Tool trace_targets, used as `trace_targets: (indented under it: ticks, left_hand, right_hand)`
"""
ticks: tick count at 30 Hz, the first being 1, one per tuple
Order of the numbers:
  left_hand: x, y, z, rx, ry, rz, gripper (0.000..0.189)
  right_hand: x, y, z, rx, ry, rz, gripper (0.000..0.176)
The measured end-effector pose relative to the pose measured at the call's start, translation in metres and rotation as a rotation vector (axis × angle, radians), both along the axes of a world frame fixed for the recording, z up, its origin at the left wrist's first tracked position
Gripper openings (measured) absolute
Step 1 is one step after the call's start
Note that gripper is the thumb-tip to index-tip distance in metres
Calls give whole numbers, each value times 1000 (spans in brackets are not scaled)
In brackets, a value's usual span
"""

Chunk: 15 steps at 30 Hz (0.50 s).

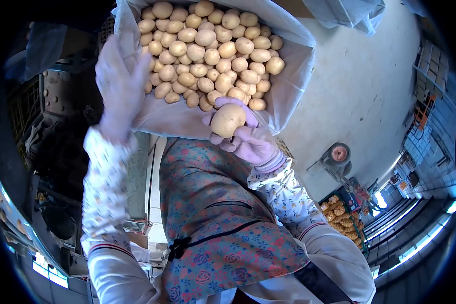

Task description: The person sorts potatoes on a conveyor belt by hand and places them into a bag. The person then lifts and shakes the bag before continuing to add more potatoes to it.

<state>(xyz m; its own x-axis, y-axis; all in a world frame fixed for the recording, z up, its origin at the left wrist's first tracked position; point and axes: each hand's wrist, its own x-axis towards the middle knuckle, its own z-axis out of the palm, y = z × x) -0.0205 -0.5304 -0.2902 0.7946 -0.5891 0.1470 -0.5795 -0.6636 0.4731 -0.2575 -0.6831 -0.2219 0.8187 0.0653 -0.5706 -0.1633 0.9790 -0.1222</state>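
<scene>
A box (301, 71) lined with thin white sheeting holds many pale yellow potatoes (205, 38). My right hand (256, 144), in a lilac glove, grips one large round potato (228, 120) just over the near edge of the box. Thumb and fingers wrap around its sides, and its upper face shows. At the left side of the box is my left hand (119, 88), gloved too and blurred by motion. Its fingers reach forward with the thumb apart, and I see nothing held in it.
Dark machinery (50, 202) stands at the left, with a few potatoes (48, 93) on a surface there. At the right are a caster wheel (339, 153) on a metal frame and a stack of filled net bags (342, 218). More white sheeting (344, 12) hangs at the top.
</scene>
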Motion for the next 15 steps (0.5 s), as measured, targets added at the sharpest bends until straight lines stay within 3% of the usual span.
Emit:
trace_targets:
  ticks: [1, 4, 6, 9, 10, 13, 15]
  left_hand:
    - [-21, -1, 19, -142, -88, -142, 68]
    - [-88, -7, 72, -512, 692, -319, 72]
    - [-112, -9, 82, -353, 679, -435, 71]
    - [-131, -6, 65, -398, 879, -379, 69]
    - [-135, -5, 65, -470, 1020, -348, 68]
    - [-149, -4, 73, -705, 1714, 60, 68]
    - [-146, -5, 79, -666, 1812, 103, 69]
  right_hand:
    - [0, 0, 2, -61, 44, 29, 55]
    - [-2, 4, 7, -293, 177, 135, 42]
    - [-1, 10, 12, -509, 266, 232, 36]
    - [-10, 10, 14, -628, 312, 349, 30]
    - [-6, 10, 23, -754, 423, 355, 30]
    - [-24, -18, -6, -766, 481, 278, 32]
    - [-35, -21, -33, -940, 428, 449, 35]
